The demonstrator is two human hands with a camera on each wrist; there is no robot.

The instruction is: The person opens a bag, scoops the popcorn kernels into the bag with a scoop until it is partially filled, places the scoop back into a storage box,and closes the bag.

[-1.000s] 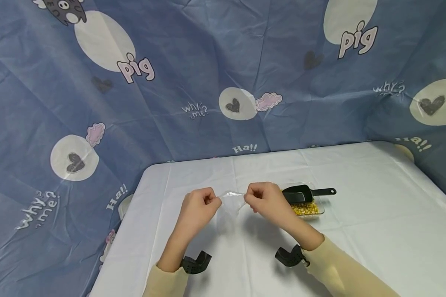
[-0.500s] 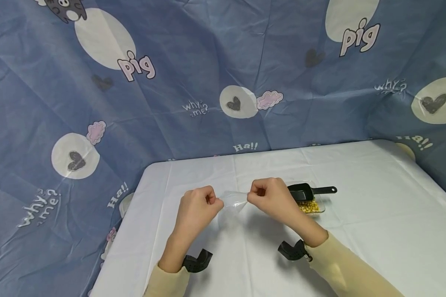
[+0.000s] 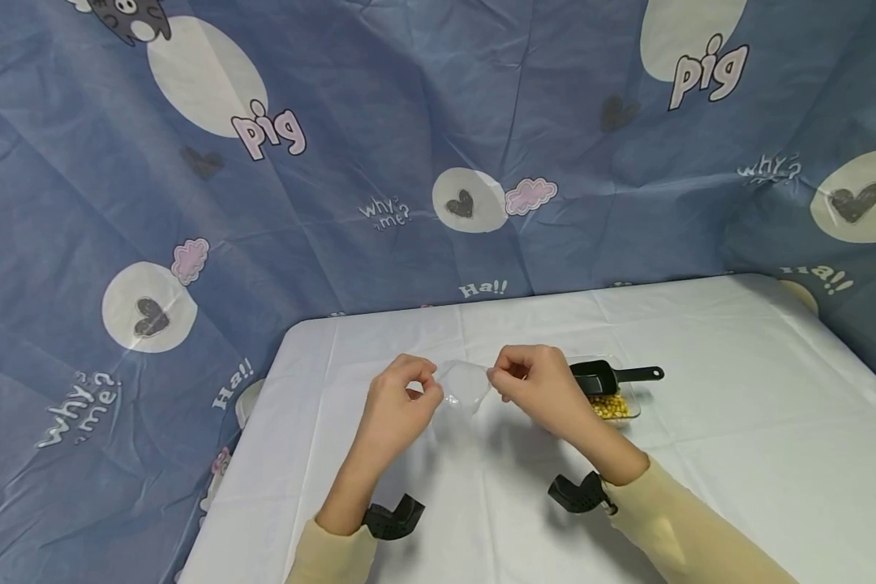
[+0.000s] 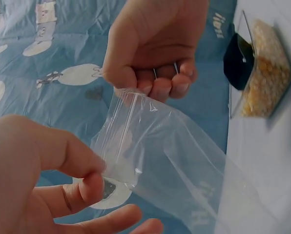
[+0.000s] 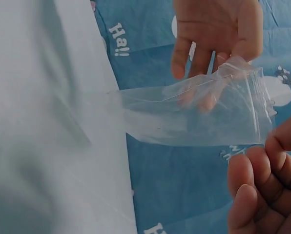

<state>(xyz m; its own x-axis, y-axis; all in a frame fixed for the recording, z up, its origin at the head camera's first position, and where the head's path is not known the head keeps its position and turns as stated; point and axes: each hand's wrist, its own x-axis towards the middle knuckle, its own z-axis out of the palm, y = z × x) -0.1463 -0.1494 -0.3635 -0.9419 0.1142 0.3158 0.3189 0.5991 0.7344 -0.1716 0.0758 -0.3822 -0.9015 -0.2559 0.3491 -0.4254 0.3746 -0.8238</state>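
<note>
A small clear plastic bag (image 3: 461, 389) hangs just above the white table (image 3: 701, 454), held between both hands. My left hand (image 3: 427, 388) pinches one side of its mouth between thumb and fingers. My right hand (image 3: 498, 377) pinches the opposite side. In the left wrist view the bag (image 4: 175, 156) stretches from my left thumb up to the curled right fingers (image 4: 160, 85), with its mouth parted. In the right wrist view the bag (image 5: 199, 112) spans from the left hand (image 5: 214, 34) to the right fingers (image 5: 262, 190). The bag looks empty.
Behind my right hand lies a clear tray of yellow corn kernels (image 3: 611, 405) with a black scoop (image 3: 602, 377) resting across it. A blue printed cloth (image 3: 409, 122) hangs behind and to the left of the table. The table's left edge (image 3: 263, 422) is near my left hand.
The bag was pulled taut and flat between the hands; now its mouth has spread open. My left hand has turned and loosened its outer fingers, and both hands have risen slightly.
</note>
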